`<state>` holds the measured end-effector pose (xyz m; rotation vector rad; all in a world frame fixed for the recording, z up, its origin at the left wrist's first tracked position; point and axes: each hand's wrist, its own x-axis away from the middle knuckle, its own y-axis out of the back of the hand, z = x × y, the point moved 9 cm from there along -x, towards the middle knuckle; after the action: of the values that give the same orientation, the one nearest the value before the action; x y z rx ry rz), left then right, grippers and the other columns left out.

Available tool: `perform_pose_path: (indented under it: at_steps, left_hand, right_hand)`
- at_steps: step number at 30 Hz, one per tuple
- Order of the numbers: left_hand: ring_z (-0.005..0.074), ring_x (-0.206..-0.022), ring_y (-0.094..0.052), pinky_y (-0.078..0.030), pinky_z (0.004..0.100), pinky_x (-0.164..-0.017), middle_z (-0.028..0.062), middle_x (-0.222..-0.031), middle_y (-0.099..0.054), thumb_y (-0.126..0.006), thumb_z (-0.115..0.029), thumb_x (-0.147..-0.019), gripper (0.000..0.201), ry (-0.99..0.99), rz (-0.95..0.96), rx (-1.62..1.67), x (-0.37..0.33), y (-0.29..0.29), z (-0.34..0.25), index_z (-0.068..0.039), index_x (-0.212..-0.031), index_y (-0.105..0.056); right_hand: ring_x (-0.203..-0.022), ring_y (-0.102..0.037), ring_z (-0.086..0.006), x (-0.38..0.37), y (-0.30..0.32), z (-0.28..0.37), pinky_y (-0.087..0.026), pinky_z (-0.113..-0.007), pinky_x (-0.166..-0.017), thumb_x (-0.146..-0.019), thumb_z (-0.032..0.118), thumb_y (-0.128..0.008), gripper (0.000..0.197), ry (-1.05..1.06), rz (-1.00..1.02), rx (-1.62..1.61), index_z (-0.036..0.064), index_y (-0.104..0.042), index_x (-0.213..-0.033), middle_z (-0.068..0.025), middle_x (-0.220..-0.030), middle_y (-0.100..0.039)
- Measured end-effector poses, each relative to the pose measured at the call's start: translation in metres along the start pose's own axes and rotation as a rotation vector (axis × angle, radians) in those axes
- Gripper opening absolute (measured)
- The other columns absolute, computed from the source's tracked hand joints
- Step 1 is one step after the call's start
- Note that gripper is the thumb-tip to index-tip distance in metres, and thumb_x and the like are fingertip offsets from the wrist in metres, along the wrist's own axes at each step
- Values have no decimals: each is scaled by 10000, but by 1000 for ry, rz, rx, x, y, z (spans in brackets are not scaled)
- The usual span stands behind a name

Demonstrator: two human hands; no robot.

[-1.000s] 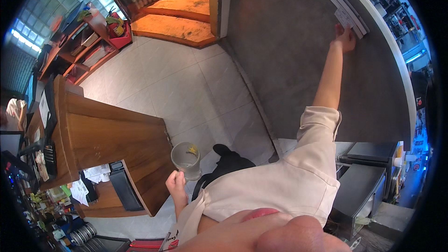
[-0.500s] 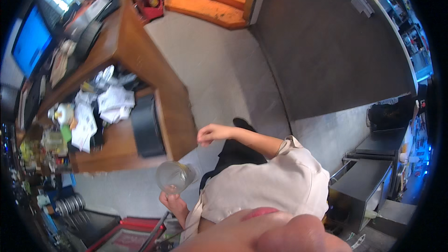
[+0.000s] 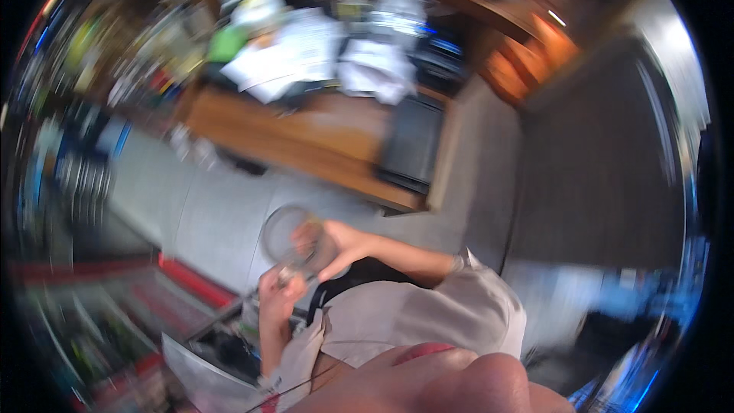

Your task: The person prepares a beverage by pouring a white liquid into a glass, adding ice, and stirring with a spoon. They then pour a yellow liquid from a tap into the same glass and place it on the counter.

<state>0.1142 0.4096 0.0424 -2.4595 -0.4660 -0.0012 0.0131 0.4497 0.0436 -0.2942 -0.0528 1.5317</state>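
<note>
A clear, round-mouthed glass (image 3: 278,239) is held up in front of my body, over the pale floor. My left hand (image 3: 280,291) is closed around its lower part. From the right, my right hand (image 3: 343,245) reaches across and grips the side of the glass; its fingertips show through or behind the wall. Motion blur hides the finer detail of the fingers. I cannot make out anything inside the glass.
Ahead stands a wooden counter (image 3: 267,141) with white papers (image 3: 294,53) and a black flat tray-like item (image 3: 413,141). A red-edged case (image 3: 195,279) lies at lower left. Stacked dishes (image 3: 82,187) are at far left, and a dark panel (image 3: 604,160) is at right.
My view has swung left, so the counter now lies straight ahead. My right hand, empty and apart before, has come onto the glass. The left hand still holds it.
</note>
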Motion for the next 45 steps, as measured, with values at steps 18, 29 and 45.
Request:
perform_pose_path:
  at_steps: [18, 29, 45]
  left_hand:
    - [143, -477, -505, -388, 244, -507, 61, -516, -519, -550, -243, -836, 328, -311, -576, -16, 32, 495, -378, -50, -574, -511]
    - [48, -674, -451, -398, 218, -621, -41, -704, -474, -594, -176, -840, 129, -334, -475, -251, -62, 776, -619, -65, -837, -528]
    - [10, -466, -305, -207, 198, -417, -90, -573, -381, -660, -161, -771, 212, -534, -762, -447, -236, 1135, -1060, -122, -672, -477]
  right_hand:
    - [-976, -510, -166, -626, -239, -145, -397, -290, -853, -521, 168, -814, 800, -183, 452, -21, -6, -406, -1187, -80, -1022, -527]
    - [-989, -521, -178, -979, -249, -167, -417, -324, -862, -465, 141, -846, 848, -51, 211, 108, 7, -394, -1169, -87, -1040, -539]
    - [-1092, -461, -227, -1621, -265, -32, -384, -354, -918, -700, 247, -720, 553, 277, 739, 943, 81, -479, -1168, -79, -1154, -494]
